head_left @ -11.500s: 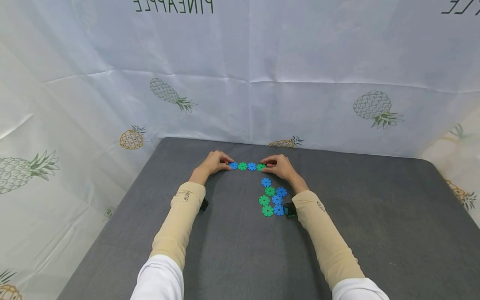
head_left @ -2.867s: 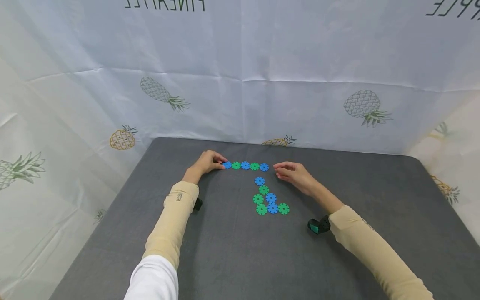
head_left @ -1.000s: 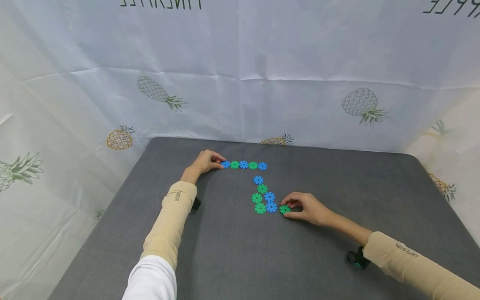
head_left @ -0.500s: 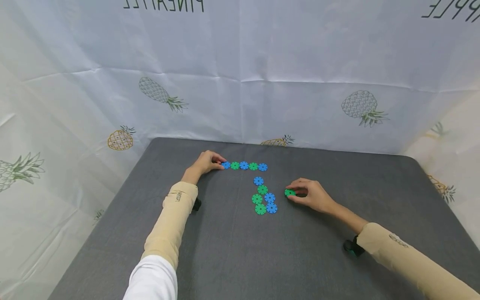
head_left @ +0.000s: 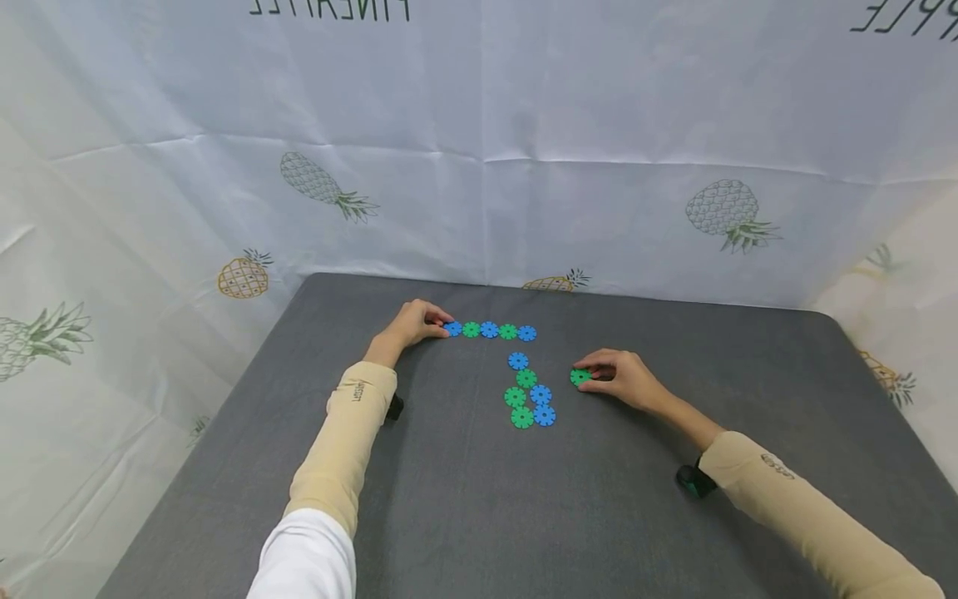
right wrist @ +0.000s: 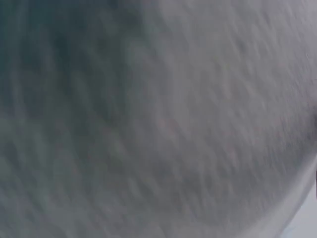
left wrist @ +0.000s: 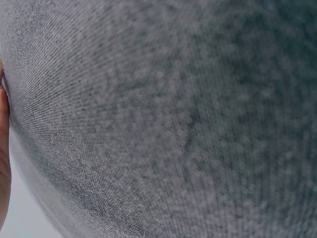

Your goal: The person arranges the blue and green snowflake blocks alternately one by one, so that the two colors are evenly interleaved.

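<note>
At the far side of the table, a row of slotted plastic discs alternates blue and green. My left hand [head_left: 410, 324] pinches the blue disc [head_left: 452, 329] at the row's left end between fingers and thumb. The right end of that row is another blue disc [head_left: 527, 334]. To the right of the loose discs, my right hand [head_left: 627, 379] pinches a green disc [head_left: 580, 377] by its edge, close over the cloth. In the left wrist view only a sliver of my fingers [left wrist: 4, 144] shows; the right wrist view is blurred table cloth.
Below the row lie several loose discs, among them a blue disc [head_left: 518, 361] at the top and a green disc [head_left: 522, 417] at the bottom. Dark grey cloth covers the table [head_left: 479, 516]. A pineapple-print curtain [head_left: 599, 108] hangs behind the far edge.
The row has gained a blue disc at its right end. My right hand then took the green disc from the near group and moved it away toward the row. My left hand stays put.
</note>
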